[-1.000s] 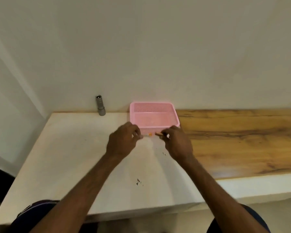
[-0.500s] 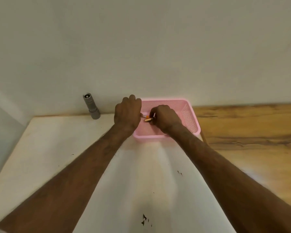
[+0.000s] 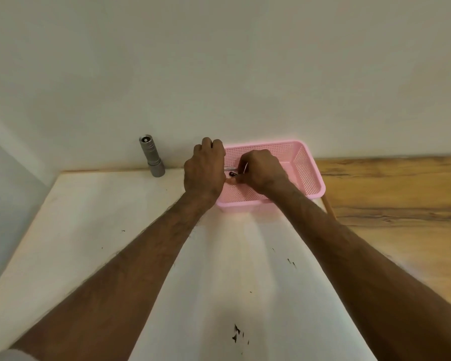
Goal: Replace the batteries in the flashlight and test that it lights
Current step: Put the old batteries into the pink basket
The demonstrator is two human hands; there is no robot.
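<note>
The flashlight (image 3: 151,156) stands upright by the wall, left of the basket (image 3: 307,168) and nearer the left hand (image 3: 205,169). This hand and the right hand (image 3: 263,169) are curled inside the basket; what they hold cannot be told.

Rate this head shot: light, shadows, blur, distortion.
Head view: soft even light, no glare, faint shadows on the white table. Head view: flashlight and pink basket are sharp; the bits between left hand and right hand are too small to resolve. Head view: wide-angle stretches the forearms.
</note>
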